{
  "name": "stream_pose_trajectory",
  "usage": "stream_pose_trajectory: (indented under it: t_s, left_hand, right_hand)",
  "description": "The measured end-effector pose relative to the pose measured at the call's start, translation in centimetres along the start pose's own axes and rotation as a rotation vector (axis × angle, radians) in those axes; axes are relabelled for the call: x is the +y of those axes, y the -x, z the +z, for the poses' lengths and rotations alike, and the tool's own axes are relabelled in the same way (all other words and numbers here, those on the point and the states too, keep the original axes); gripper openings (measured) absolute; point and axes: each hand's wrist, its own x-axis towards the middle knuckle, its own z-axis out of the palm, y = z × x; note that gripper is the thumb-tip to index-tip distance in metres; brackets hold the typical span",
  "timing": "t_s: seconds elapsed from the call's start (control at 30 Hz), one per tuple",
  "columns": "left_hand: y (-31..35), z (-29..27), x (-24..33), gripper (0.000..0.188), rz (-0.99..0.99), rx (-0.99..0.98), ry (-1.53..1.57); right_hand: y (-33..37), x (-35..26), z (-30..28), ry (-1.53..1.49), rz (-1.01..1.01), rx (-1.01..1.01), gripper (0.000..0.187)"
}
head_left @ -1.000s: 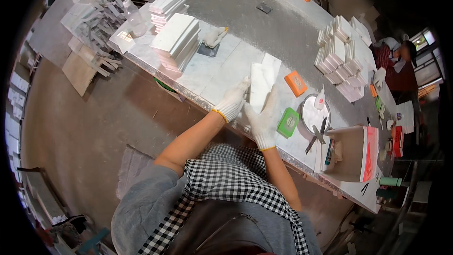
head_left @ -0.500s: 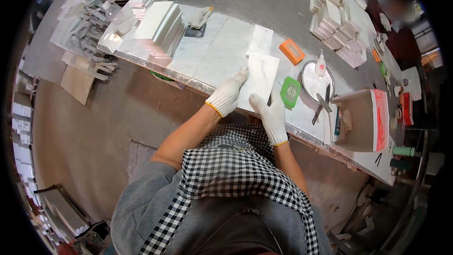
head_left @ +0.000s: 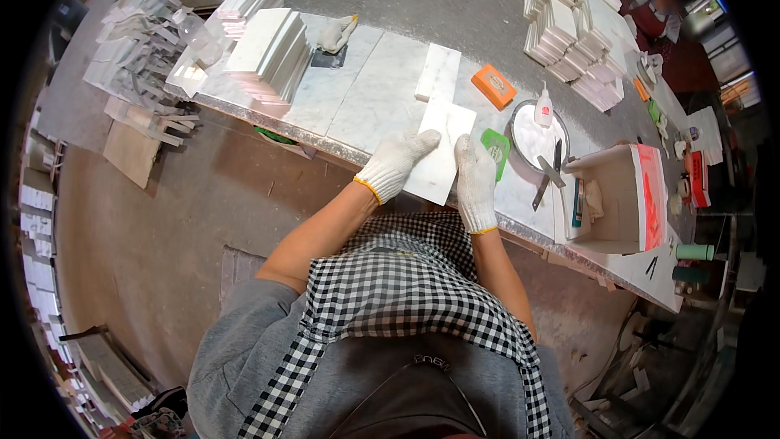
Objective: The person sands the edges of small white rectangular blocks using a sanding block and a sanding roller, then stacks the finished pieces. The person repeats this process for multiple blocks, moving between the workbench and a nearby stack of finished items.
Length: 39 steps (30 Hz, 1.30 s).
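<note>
A rectangular white tile [head_left: 452,134] with faint grey veining is jutting past the near edge of the surface [head_left: 345,106]. The gloved left hand [head_left: 402,161] is clasping its left side, thumb on top; the gloved right hand [head_left: 477,183] is touching its right side, though I cannot tell how firmly its fingers are closing. Another tile [head_left: 439,71] is lying just beyond. A green box [head_left: 496,149] is crowding the right hand; tile stacks [head_left: 264,49] are standing far left.

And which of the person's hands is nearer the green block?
Right. The right hand is immediately left of the green block, partly covering it in view; the left hand is farther left, across the white tile.
</note>
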Motion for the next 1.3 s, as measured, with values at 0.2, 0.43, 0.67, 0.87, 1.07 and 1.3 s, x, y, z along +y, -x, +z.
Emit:
stream_pose_trajectory:
  t_s: [0.2, 0.43, 0.67, 0.87, 1.07, 1.3]
  left_hand:
    - [-0.7, -0.5, -1.1, 0.045, 0.046, -0.045, 0.026]
    - [-1.2, -1.1, -1.4, 0.037, -0.202, -0.193, 0.353]
    - [-0.8, -2.6, -1.2, 0.069, -0.205, -0.812, 0.619]
    - [0.1, -1.5, -0.4, 0.081, -0.182, -0.881, 0.663]
    - [-0.4, -1.4, -0.6, 0.080, -0.154, -1.004, 0.654]
    - [-1.0, -0.4, -0.4, 0.049, -0.038, 0.052, 0.442]
  right_hand:
    - [-0.1, -0.3, -0.2, -0.024, 0.037, -0.011, 0.043]
    - [1.2, -3.9, 0.8, -0.228, 0.064, -0.216, 0.031]
    - [1.5, -4.4, -0.3, -0.150, 0.011, -0.091, 0.030]
    - [2.1, -4.8, -0.5, -0.133, 0.034, -0.023, 0.030]
    - [2.0, -3.7, -0.4, -0.103, -0.019, -0.023, 0.030]
    - [1.6, -2.2, -0.1, -0.002, 0.005, -0.053, 0.039]
